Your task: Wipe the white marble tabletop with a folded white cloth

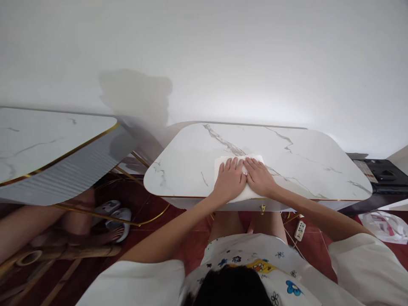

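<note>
A folded white cloth (242,196) lies at the near edge of a white marble-look table (302,170) with a gold rim. My left hand (229,180) rests flat on the cloth's left half, fingers stretched forward. My right hand (259,176) lies flat beside it on the right half, fingers pointing up-left. The two hands touch at the thumbs. Both are open and hold nothing. Most of the cloth is hidden under them.
A second marble-look table (47,148) stands at the left, with another person's legs and grey slippers (116,214) beneath it. A white power strip (299,230) and a plastic bag (384,225) lie on the red floor at right. A black device (382,174) sits at the far right.
</note>
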Motion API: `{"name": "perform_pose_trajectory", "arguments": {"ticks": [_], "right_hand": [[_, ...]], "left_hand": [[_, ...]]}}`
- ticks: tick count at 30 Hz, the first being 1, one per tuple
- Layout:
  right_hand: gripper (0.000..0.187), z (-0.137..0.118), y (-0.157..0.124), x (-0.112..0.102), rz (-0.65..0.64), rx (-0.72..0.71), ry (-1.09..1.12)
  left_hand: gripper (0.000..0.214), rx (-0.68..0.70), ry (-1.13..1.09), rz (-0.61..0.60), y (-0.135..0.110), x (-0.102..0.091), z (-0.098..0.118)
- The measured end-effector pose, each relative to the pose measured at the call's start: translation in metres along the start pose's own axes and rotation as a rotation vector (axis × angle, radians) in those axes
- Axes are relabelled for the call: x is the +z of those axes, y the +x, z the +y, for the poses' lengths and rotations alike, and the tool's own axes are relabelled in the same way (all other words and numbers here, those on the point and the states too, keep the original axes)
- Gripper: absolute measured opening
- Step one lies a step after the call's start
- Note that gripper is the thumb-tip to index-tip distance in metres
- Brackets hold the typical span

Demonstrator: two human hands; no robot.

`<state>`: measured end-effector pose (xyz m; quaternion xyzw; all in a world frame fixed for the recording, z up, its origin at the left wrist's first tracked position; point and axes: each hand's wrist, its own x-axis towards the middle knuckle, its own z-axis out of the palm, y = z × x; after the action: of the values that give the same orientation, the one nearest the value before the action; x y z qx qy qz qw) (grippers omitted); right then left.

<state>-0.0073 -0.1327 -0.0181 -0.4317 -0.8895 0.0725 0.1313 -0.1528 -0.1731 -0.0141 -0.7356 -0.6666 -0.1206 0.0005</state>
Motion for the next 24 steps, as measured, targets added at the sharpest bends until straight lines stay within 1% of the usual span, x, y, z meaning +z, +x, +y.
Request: {"name": "perform_pose_trajectory", "arguments": {"ticks": [5, 11, 15, 19, 24], "right_hand": [[0.059, 0.015, 0.018, -0.004, -0.002, 0.019, -0.044], [0.058, 0.031, 0.056, -0.004, 0.006, 0.039, -0.070], [0.058, 0.040, 0.081, -0.005, -0.007, 0.048, -0.080], [0.058, 0.048, 0.108, -0.004, -0.021, 0.059, -0.097], [0.058, 0.056, 0.139, 0.000, -0.005, 0.056, -0.114]], "left_hand": [[0.057, 0.049, -0.045, 0.007, 0.028, 0.002, -0.003], [0.054, 0.069, -0.065, 0.009, 0.070, 0.003, -0.015], [0.052, 0.059, -0.077, 0.017, 0.095, 0.004, -0.022], [0.052, 0.056, -0.080, 0.037, 0.122, 0.008, -0.034], [0.051, 0.071, -0.102, 0.058, 0.152, 0.014, -0.054]]}}
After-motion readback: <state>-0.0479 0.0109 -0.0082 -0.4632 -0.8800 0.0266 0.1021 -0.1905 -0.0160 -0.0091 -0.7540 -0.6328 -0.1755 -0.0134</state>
